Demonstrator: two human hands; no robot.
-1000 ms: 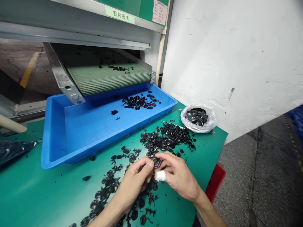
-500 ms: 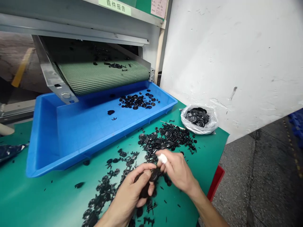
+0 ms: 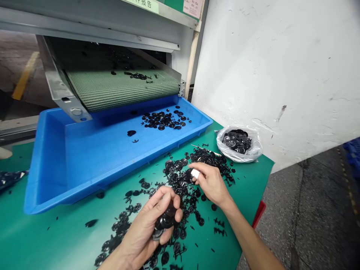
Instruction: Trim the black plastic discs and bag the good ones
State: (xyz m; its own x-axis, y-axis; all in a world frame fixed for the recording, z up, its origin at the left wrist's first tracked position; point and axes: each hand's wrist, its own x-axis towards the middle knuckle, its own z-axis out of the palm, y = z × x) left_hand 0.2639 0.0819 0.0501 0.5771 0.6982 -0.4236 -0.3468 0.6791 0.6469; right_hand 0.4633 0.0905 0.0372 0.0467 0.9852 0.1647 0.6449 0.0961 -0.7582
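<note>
My left hand (image 3: pixel 153 221) is curled around several round black plastic discs (image 3: pixel 168 217), holding them in a loose stack above the green table. My right hand (image 3: pixel 209 183), with a white wrap on one finger, reaches to the heap of black parts (image 3: pixel 180 183). Its index finger and thumb close on a black disc (image 3: pixel 189 175) at the heap's edge. Discs of different sizes and small branched black pieces lie mixed in this heap. More black parts (image 3: pixel 120 227) lie scattered to the left, partly hidden behind my left forearm.
A blue tray (image 3: pixel 84 180) with loose black parts stands under the end of a green conveyor belt (image 3: pixel 123 90). A clear plastic bag (image 3: pixel 254 150) of black discs sits at the table's right corner. Behind it rises a white panel (image 3: pixel 275 67). Something red (image 3: pixel 258 213) shows beside the table edge.
My hands have moved apart. The right went up from the left hand to the heap; the left turned, showing more of the discs in it. The view has shifted slightly.
</note>
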